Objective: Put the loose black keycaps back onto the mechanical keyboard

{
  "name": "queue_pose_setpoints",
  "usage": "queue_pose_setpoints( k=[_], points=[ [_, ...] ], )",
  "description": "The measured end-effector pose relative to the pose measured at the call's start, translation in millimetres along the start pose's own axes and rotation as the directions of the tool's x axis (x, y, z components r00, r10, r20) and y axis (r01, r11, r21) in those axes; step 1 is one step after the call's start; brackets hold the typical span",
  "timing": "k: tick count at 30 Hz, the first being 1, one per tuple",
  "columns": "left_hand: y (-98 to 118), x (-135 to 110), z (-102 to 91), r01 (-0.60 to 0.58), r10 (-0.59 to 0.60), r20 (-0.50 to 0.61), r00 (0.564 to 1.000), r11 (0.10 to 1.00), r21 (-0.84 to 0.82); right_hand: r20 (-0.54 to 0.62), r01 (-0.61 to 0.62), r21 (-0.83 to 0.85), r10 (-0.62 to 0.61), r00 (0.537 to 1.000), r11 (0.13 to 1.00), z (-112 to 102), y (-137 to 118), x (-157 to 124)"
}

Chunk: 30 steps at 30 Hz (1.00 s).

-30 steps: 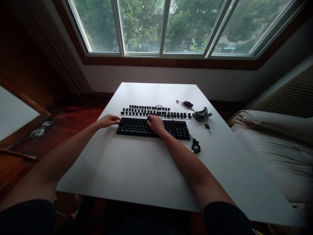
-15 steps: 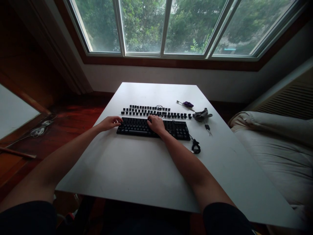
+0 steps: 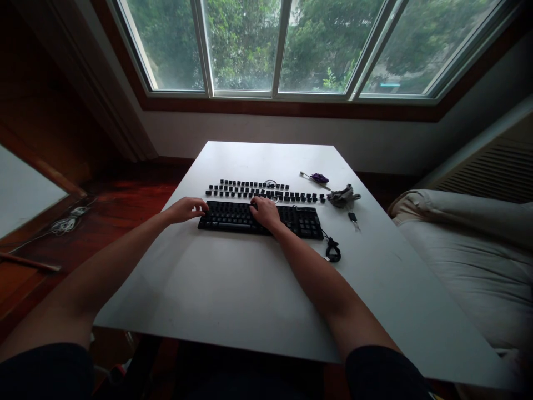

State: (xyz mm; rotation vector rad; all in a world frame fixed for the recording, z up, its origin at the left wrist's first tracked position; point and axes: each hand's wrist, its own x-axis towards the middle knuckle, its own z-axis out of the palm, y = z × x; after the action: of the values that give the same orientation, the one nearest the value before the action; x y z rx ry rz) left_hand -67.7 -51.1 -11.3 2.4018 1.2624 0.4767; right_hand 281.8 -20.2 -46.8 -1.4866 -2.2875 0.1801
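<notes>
Head view: keyboard (image 3: 237, 215) flat on white table (image 3: 233, 289); left hand (image 3: 189, 209) at left end, right hand (image 3: 265, 210) over middle, fingers curled, grip cannot tell. Probably stiff, light; best held by edges.

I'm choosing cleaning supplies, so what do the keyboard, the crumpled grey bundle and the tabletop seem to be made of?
Keyboard: probably hard black plastic, mostly matte, as it shows little shine.
Crumpled grey bundle: likely soft fabric with a dull finish, judging by its irregular folds; fibre unclear.
Tabletop: smooth and white, perhaps laminate or painted board, with a soft sheen toward its far end.
</notes>
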Motion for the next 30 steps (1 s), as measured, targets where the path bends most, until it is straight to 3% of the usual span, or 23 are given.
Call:
queue_pose_setpoints(
  k=[8, 15, 20, 25, 30],
  points=[
    [-8.6, -1.4, 1.9, 0.117, -0.117, 0.019, 0.993, 0.993, -0.016, 0.006, 0.002, 0.001, -0.002, 1.0, 1.0, -1.3, -0.7, -0.7],
    [-2.5, -2.5, 4.6, 0.076, -0.076, -0.003, 0.997, 0.997, 0.002, 0.002, 0.0, -0.001, 0.0, 1.0, 1.0, 0.1, -0.5, 0.0],
    [9.7, -4.9, 2.8, 0.02, -0.018, -0.013, 1.0, 0.99, 0.14, 0.004, -0.004, -0.007, 0.004, 1.0, 1.0, 0.8, -0.3, 0.3],
    [22.1, 1.6, -2.0, -0.026, 0.012, 0.049, 0.999, 0.959, 0.283, -0.018, 0.012, -0.003, -0.012, 1.0, 1.0, 3.1, 1.2, 0.6],
    [17.4, 17.1, -8.1, 0.006, -0.038, 0.159, 0.986, 0.981, 0.195, -0.024, 0.017, -0.003, -0.017, 1.0, 1.0, 2.8, 1.6, -0.1]
  ],
)
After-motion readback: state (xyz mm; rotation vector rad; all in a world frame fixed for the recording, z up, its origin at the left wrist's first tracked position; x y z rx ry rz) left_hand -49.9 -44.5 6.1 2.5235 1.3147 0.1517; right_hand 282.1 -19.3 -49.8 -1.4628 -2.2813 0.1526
